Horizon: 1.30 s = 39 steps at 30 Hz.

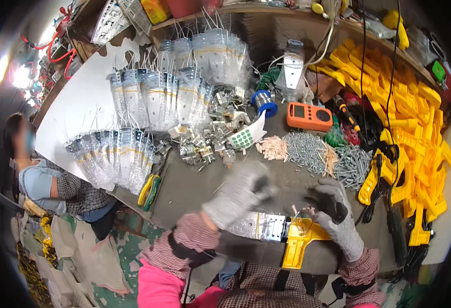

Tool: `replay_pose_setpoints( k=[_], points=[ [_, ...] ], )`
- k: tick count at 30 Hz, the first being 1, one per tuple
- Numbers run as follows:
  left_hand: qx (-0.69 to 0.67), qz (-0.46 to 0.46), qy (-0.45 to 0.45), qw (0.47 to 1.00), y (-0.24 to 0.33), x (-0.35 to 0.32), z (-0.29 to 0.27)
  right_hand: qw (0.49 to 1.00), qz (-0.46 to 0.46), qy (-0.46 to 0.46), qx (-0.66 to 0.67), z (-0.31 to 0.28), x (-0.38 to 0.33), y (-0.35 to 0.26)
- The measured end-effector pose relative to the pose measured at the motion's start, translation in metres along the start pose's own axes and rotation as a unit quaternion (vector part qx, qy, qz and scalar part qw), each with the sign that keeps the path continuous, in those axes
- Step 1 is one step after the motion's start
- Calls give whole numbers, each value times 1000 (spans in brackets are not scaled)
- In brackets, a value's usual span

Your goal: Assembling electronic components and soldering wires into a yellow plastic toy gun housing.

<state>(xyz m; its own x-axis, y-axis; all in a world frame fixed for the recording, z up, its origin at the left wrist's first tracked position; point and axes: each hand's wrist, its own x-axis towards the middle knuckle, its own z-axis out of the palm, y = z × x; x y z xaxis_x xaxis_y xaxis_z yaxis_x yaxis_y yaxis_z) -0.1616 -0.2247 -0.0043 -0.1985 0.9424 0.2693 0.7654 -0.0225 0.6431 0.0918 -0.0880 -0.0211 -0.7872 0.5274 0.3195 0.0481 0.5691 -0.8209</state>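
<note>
My left hand (243, 192), in a grey glove with dark fingertips, is smeared by motion above the bench, so its fingers cannot be read. In front of me lies a yellow plastic handle-shaped part (301, 241). A metal plate in clear wrap (258, 226), with a yellow band, sits against its left side. My right hand (333, 208), gloved the same way, is curled just above the yellow part. Its fingertips close on a thin wire (297, 215) that rises from where the plate and the yellow part meet; the exact grip is partly hidden.
Wrapped plate bundles (156, 100), metal brackets (199, 141), a screw pile (305, 151) and pinkish plugs (272, 148) lie beyond my hands. An orange meter (309, 117), a blue spool (264, 102), pliers (149, 191) and heaped yellow parts (415, 138) surround them. Another person (56, 179) is at left.
</note>
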Motion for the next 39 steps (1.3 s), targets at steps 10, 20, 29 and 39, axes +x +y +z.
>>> replay_pose_setpoints(
  k=[10, 20, 29, 39],
  points=[
    [237, -98, 54, 965, -52, -20, -38, 999, 8, 37, 27, -11, -8, -51],
    [-493, -197, -193, 825, 101, -69, 21, 893, 95, 24, 440, 28, -23, -65],
    [-650, -149, -272, 694, 81, -61, 26, 999, -19, -26, -19, 16, -49, -94],
    [-746, 53, -217, 628, 21, -116, 16, 968, -51, -121, -214, -72, -94, -80]
  ],
)
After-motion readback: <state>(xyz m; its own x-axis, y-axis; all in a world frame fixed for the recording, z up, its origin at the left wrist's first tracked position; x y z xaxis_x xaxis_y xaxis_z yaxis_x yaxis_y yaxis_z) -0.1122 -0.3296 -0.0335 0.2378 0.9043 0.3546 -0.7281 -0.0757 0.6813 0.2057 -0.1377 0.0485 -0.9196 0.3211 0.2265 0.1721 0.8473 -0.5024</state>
